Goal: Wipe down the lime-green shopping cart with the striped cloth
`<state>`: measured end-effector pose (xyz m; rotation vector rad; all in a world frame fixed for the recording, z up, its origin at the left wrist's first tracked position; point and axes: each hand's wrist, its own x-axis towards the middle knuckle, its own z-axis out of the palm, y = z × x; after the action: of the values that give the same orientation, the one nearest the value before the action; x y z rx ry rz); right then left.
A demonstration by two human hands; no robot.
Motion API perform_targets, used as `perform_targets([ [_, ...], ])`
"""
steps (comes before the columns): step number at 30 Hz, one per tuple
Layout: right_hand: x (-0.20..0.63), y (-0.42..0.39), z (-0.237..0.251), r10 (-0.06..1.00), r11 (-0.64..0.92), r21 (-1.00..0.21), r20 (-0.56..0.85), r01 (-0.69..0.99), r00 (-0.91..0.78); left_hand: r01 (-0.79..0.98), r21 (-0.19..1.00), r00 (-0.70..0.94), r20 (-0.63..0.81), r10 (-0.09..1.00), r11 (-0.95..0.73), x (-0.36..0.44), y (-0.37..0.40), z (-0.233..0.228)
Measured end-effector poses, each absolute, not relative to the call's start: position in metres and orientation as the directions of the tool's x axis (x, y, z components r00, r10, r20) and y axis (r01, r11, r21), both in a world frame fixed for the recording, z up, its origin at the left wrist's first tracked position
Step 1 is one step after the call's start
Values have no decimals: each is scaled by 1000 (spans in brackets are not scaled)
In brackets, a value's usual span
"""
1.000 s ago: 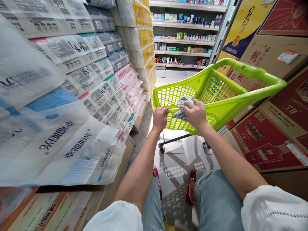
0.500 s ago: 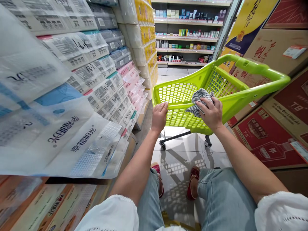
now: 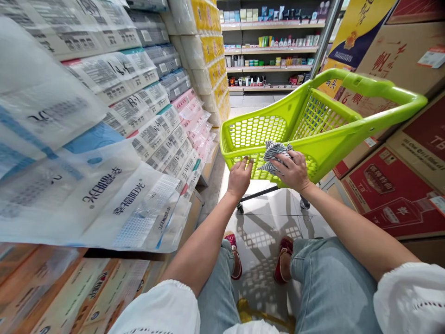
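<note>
A lime-green shopping cart (image 3: pixel 333 150) stands crosswise in front of me, its handle to the right. My right hand (image 3: pixel 292 170) grips a crumpled black-and-white striped cloth (image 3: pixel 276 155) and presses it against the cart's near side, at and just below the rim. Left of it, my left hand (image 3: pixel 239 177) is on the perforated near side below the rim, with its fingers bent against the mesh. Its fingertips are partly hidden, so how far they hook into the holes is unclear. I see only bare mesh inside the basket.
Plastic-wrapped tissue packs (image 3: pixel 139 120) are stacked close on my left, with yellow-and-white bundles (image 3: pixel 212 69) behind them. Red and brown cartons (image 3: pixel 396 185) rise on the right. Shelves of small bottles and boxes (image 3: pixel 271 48) stand at the back. My feet are on the tiled floor (image 3: pixel 257 250).
My right hand has slid left along the cart's side with the cloth. My left hand has shifted from the rim's front corner right and down onto the mesh.
</note>
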<state>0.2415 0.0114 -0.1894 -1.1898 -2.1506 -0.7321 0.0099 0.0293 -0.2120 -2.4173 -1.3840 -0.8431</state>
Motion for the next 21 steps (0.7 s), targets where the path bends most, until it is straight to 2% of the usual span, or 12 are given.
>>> perform_targets([
  [5,228,11,-181,617,466,150,652,872,-442,868,78,373,550,747,-491,16,43,-210],
  [10,205,28,-183,626,470,145,641,871,-444,869,170,289,587,756,-465,18,55,-208],
  [15,190,48,-206,631,443,141,652,885,-420,838,221,296,585,755,-499,14,62,-213],
  [21,184,43,-254,609,593,240,491,769,-623,838,217,293,594,749,-500,11,65,-217],
])
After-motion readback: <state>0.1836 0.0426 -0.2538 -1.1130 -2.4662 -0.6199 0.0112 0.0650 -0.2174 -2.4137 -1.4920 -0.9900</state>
